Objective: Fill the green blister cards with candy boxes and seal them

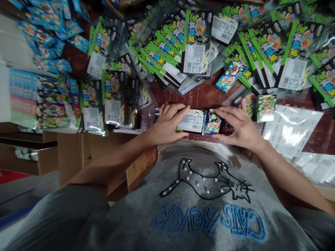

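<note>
My left hand [170,123] grips the left part of a flat black packet [192,120] with a white barcode label, thumb along the near edge and fingers over the far one. At the packet's right end sits a small purple candy box [213,122], and a thin blue edge shows between the two. The fingers and thumb of my right hand [237,123] close round the right side of the purple box. Whether the box is partly inside the packet I cannot tell. Just right of my right hand is a small green box [266,108].
Black and green packets in clear bags [197,42] lie in overlapping rows across the dark red table [172,94]. A blue box [229,76] rests among them. At left are blue packets [52,35] and a cardboard box [47,153]; clear plastic bags [290,129] lie at right.
</note>
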Tool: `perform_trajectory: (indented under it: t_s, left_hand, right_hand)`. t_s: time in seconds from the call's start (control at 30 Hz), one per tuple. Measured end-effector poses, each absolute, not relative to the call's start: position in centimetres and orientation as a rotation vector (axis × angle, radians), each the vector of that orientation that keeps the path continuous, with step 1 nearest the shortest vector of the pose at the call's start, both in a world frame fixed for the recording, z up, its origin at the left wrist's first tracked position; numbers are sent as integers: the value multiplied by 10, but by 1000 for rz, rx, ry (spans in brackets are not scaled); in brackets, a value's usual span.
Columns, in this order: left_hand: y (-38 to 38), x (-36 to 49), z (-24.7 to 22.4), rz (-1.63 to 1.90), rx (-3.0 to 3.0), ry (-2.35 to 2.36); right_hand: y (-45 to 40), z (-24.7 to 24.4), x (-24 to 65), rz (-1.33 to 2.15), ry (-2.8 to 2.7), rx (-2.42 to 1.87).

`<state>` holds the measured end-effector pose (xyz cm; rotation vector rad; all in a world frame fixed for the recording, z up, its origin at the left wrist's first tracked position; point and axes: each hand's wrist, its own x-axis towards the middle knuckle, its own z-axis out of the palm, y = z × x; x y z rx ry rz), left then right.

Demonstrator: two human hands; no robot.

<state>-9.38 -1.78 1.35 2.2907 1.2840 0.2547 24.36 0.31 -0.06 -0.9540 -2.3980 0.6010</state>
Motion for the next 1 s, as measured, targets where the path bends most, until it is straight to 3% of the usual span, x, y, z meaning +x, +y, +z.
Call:
perform_trajectory:
  t_s: [0.27,0.77,1.0]
  left_hand:
    - [-22,-88,16,260,2212,1469]
    - [-21,-79,18,301,2332,1260]
    - [-23,-70,23,287,2266,1388]
  right_hand:
    - [4,0,241,484,-2255,-1123]
    - [6,12,241,774,-2459,-793]
    - [-6,9,235,589,-2471,-1007]
